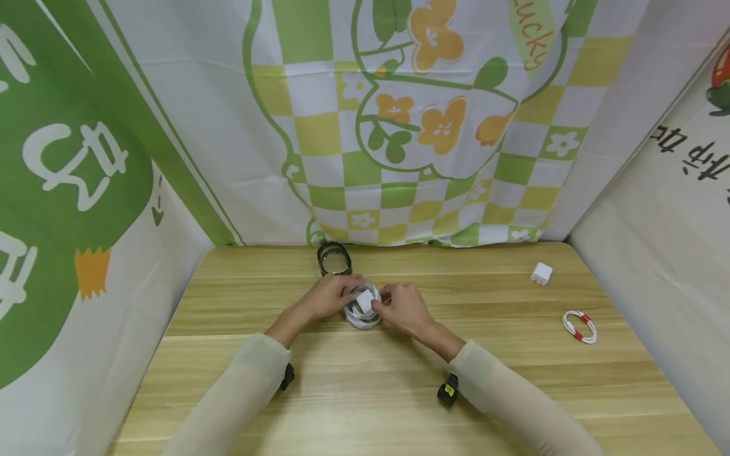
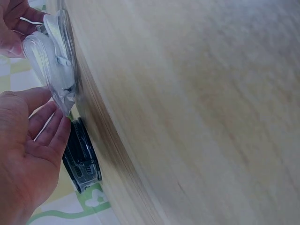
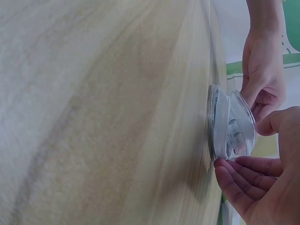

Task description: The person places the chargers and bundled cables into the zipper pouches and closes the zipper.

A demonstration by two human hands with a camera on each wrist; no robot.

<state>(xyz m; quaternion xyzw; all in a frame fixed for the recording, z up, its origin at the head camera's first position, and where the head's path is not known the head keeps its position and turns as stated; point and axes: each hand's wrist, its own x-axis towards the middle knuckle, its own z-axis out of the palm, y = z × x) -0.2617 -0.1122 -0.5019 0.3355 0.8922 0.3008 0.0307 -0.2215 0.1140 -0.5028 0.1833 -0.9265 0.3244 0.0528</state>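
Bundle of clear-and-white coils (image 1: 362, 323), round, no clear long axis, sits between left hand (image 1: 329, 296) and right hand (image 1: 406, 309), toward far edge of surface (image 1: 365, 392); white block (image 1: 365, 301) at middle. Left fingers pinch left rim; right fingers pinch right rim. Neither hand plainly nearer.

Wooden table (image 1: 365, 386); on it, white charger (image 1: 542, 273); red-tied cable (image 1: 580, 327); dark-rimmed object (image 1: 334, 259).

The back curtain (image 1: 422, 126) reads "Lucky" in orange, while the left curtain (image 1: 51, 253) and right curtain (image 1: 656, 215) bear partly visible Chinese characters.
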